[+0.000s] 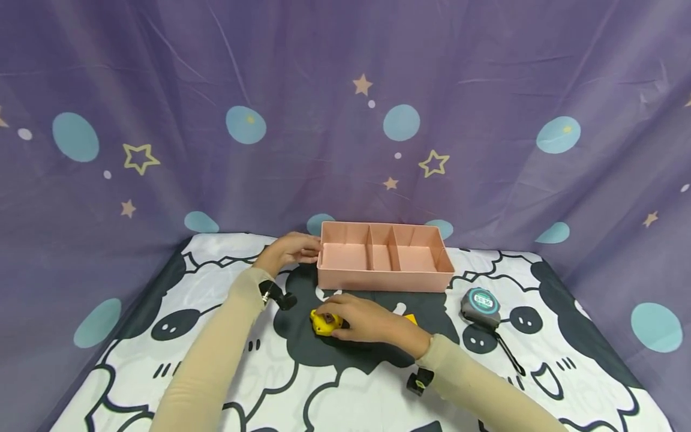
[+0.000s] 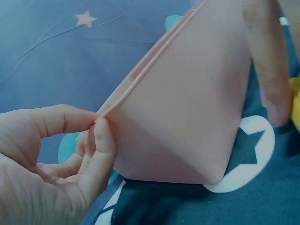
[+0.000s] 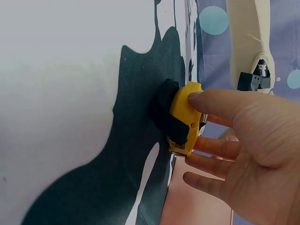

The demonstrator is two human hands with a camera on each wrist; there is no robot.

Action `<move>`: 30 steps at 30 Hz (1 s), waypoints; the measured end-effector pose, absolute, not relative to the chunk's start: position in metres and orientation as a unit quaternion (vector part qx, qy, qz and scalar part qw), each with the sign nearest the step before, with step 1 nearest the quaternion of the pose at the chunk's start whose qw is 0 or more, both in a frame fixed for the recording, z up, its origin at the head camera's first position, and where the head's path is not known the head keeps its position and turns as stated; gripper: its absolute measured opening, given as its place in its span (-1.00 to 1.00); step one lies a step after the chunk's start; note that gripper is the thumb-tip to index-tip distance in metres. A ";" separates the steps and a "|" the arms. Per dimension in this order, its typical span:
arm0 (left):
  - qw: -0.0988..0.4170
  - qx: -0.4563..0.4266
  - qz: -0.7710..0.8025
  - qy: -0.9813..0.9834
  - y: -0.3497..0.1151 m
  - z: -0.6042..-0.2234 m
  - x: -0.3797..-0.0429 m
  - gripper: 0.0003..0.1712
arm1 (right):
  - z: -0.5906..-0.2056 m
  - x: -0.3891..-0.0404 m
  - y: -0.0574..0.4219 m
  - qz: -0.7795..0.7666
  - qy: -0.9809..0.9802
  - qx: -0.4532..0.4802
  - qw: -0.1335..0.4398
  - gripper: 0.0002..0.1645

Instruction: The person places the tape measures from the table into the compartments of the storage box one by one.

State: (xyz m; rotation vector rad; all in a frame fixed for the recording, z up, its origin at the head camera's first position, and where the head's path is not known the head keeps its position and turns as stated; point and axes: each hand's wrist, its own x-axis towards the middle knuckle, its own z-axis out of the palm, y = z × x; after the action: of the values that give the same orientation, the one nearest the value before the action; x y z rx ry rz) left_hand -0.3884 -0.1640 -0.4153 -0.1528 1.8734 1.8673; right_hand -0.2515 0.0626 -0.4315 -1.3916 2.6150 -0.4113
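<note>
A pink box (image 1: 385, 282) with three compartments stands at the back of the cloth. My left hand (image 1: 296, 249) is at its left end; in the left wrist view the thumb and forefinger pinch the box's rim. In front of the box, my right hand (image 1: 361, 318) grips a small yellow tape measure (image 1: 324, 323) low over the dark patch of the cloth. The right wrist view shows the thumb on one face of the yellow case (image 3: 186, 110), fingers on the other side, and a black strap (image 3: 165, 112) along it. The fingers partly cover the case.
A grey tape measure (image 1: 480, 308) with a teal face lies to the right, its black wrist cord (image 1: 510, 354) trailing toward the front. A yellow patch (image 1: 411, 318) shows behind the right wrist. Behind the table hangs a purple curtain (image 1: 302, 78).
</note>
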 end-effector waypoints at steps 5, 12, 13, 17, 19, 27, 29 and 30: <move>0.270 -0.058 0.713 0.645 -0.169 -0.422 -0.393 -0.32 | -0.432 -0.254 0.064 -0.141 0.874 -0.459 0.075 -0.42; 0.303 -0.039 0.760 0.574 -0.175 -0.443 -0.390 -0.29 | -0.441 -0.250 0.065 -0.161 0.872 -0.454 0.085 -0.44; 0.304 -0.038 0.764 0.568 -0.175 -0.446 -0.389 -0.29 | -0.442 -0.249 0.065 -0.163 0.872 -0.454 0.087 -0.45; 0.291 -0.038 0.785 0.546 -0.174 -0.451 -0.386 -0.30 | -0.447 -0.248 0.065 -0.167 0.869 -0.458 0.082 -0.45; 0.281 -0.035 0.789 0.545 -0.173 -0.452 -0.384 -0.36 | -0.447 -0.249 0.065 -0.171 0.866 -0.464 0.078 -0.45; 0.261 -0.020 0.785 0.562 -0.173 -0.442 -0.385 -0.29 | -0.437 -0.259 0.063 -0.171 0.858 -0.478 0.081 -0.45; 0.254 -0.019 0.785 0.565 -0.173 -0.439 -0.387 -0.26 | -0.433 -0.264 0.061 -0.163 0.859 -0.479 0.084 -0.43; 0.251 -0.024 0.786 0.564 -0.173 -0.438 -0.389 -0.25 | -0.430 -0.266 0.060 -0.160 0.859 -0.478 0.088 -0.43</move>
State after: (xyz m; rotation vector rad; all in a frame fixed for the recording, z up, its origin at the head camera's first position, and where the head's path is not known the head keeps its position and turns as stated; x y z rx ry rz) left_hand -0.3892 -0.1730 -0.4378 -0.0666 1.5358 2.1390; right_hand -0.2665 0.0601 -0.4303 -1.4232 2.5583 -0.4751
